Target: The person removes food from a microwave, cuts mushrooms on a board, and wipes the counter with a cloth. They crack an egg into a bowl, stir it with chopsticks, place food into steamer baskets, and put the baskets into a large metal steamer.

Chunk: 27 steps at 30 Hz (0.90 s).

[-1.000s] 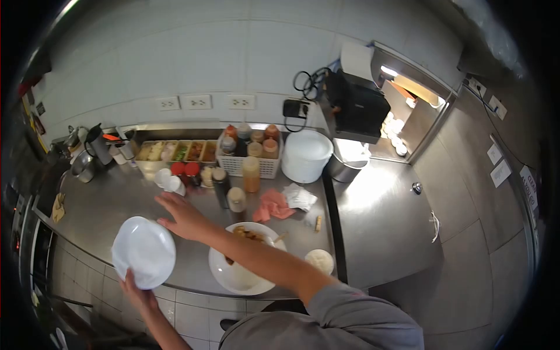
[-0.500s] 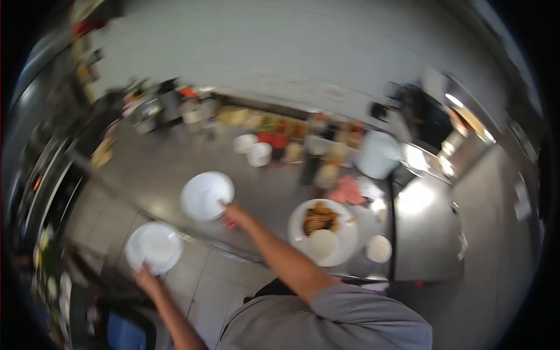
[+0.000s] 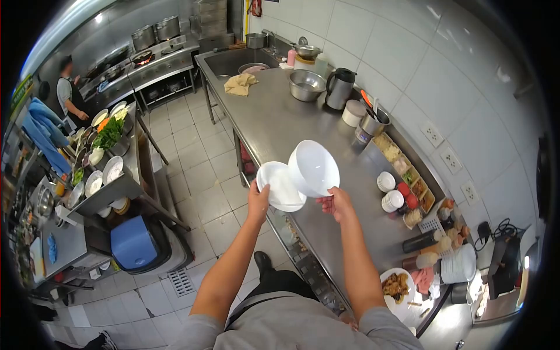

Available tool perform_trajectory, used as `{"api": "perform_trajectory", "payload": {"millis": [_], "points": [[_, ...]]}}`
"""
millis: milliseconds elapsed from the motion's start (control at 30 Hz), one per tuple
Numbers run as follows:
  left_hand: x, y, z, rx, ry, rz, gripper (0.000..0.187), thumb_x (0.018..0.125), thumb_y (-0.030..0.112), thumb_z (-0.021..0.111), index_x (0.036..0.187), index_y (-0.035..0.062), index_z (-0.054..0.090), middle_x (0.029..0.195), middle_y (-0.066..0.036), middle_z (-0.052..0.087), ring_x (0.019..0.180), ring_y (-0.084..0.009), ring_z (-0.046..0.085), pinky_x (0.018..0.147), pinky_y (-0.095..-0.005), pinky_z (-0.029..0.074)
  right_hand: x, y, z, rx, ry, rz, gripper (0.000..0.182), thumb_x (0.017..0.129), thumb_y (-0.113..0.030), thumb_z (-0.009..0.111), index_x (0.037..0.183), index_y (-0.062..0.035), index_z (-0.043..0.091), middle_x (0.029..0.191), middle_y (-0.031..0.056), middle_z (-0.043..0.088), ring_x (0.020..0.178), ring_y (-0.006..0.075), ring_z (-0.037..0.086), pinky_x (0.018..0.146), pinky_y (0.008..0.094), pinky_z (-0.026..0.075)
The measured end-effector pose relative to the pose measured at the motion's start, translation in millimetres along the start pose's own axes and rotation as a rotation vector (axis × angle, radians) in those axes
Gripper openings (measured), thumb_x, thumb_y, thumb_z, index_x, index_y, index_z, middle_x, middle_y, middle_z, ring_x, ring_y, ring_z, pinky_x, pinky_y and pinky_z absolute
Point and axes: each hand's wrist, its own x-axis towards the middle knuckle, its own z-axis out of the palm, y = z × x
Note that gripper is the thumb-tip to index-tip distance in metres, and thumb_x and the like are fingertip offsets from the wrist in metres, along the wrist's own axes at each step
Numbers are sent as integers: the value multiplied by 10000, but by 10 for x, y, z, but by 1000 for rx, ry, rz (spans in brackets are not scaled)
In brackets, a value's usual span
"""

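Observation:
My left hand (image 3: 257, 204) grips the near-left rim of a shallow white bowl (image 3: 281, 201), thumb over the edge. A paler white patch shows inside it. In my right hand (image 3: 336, 205) is a deeper white bowl (image 3: 317, 168), tilted, pinched at its lower rim. The deeper bowl overlaps the right side of the shallow one in this view. Both are held up near the front edge of the steel counter (image 3: 265, 116). To the right, a white plate (image 3: 405, 309) with browned food pieces (image 3: 395, 287) sits on the counter.
Small white bowls (image 3: 392, 201) and a tray of toppings (image 3: 408, 175) line the wall side. Farther along stand a metal bowl (image 3: 307, 84) and a thermal jug (image 3: 340, 87). A blue-lidded bin (image 3: 135, 242) is left. A person (image 3: 70, 93) stands near the stoves.
The view has swung left along the counter and cleared of blur. Both bowls, held apart before, are now close together and overlap in view. The deeper bowl is tilted.

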Motion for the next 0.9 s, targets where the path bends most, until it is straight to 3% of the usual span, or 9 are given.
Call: {"api": "perform_trajectory", "payload": {"millis": [233, 333, 400, 500, 600, 667, 700, 767, 900], "points": [[871, -229, 427, 114, -61, -120, 458, 1082, 315, 560, 1412, 1, 524, 1255, -99, 667, 1052, -177, 657, 853, -323, 569, 803, -50, 276, -100, -18, 78, 345, 979, -245, 454, 1125, 26, 610, 861, 159, 730, 587, 169, 597, 558, 344, 541], [1259, -617, 441, -46, -64, -230, 616, 1101, 492, 409, 1452, 0, 527, 1375, -166, 617, 1224, -236, 587, 1058, -394, 458, 1098, -1, 274, -130, 2, 104, 338, 1007, -256, 448, 1143, 7, 612, 857, 146, 732, 594, 167, 605, 565, 351, 558], [1575, -873, 432, -149, -41, -495, 720, 1081, 585, 372, 1525, 24, 450, 1489, -183, 535, 1322, -285, 548, 1133, -431, 414, 1312, 121, 245, -119, 1, 81, 354, 1037, -294, 451, 1157, -3, 614, 872, 143, 737, 626, 180, 646, 580, 368, 586], [1653, -445, 650, -288, -362, -567, 802, 1060, 665, 308, 1570, 50, 379, 1565, -158, 471, 1421, -317, 479, 1197, -507, 358, 1521, 167, 190, -139, -5, 118, 464, 1049, -427, 550, 1210, 6, 587, 929, 155, 748, 636, 205, 691, 546, 360, 600], [1958, -463, 721, -2, -404, -444, 786, 1062, 674, 297, 1552, 74, 431, 1557, -120, 497, 1411, -300, 487, 1181, -465, 382, 1370, 166, 233, 5, -30, 49, 646, 1022, -534, 585, 1368, -18, 406, 1074, 179, 731, 678, 186, 696, 567, 323, 602], [2145, -502, 816, 61, -264, -535, 761, 1053, 673, 349, 1515, 85, 487, 1488, -116, 560, 1384, -293, 509, 1158, -444, 399, 1370, 436, 223, 58, -61, -7, 775, 979, -592, 625, 1427, -32, 333, 1183, 195, 676, 728, 191, 698, 561, 322, 584], [2286, -602, 799, 21, -297, -481, 731, 1066, 629, 370, 1530, 70, 454, 1531, -123, 509, 1401, -294, 486, 1179, -428, 367, 1160, 386, 290, -4, -2, 28, 807, 971, -571, 650, 1489, -61, 299, 1141, 176, 670, 712, 187, 684, 549, 317, 570], [2477, -879, 708, 115, -289, -63, 750, 1068, 573, 429, 1592, 48, 322, 1638, -133, 345, 1465, -295, 396, 1198, -439, 334, 882, 572, 386, -15, -29, -47, 888, 989, -498, 658, 1609, -92, 168, 1096, 147, 672, 687, 177, 660, 526, 309, 542], [2135, -386, 610, 218, -254, 62, 708, 1074, 525, 452, 1598, 68, 316, 1631, -117, 359, 1472, -306, 381, 1200, -482, 327, 326, 849, 564, -105, -86, -80, 876, 1019, -380, 644, 1651, -101, 105, 1078, 131, 684, 681, 181, 646, 517, 319, 513]]}}
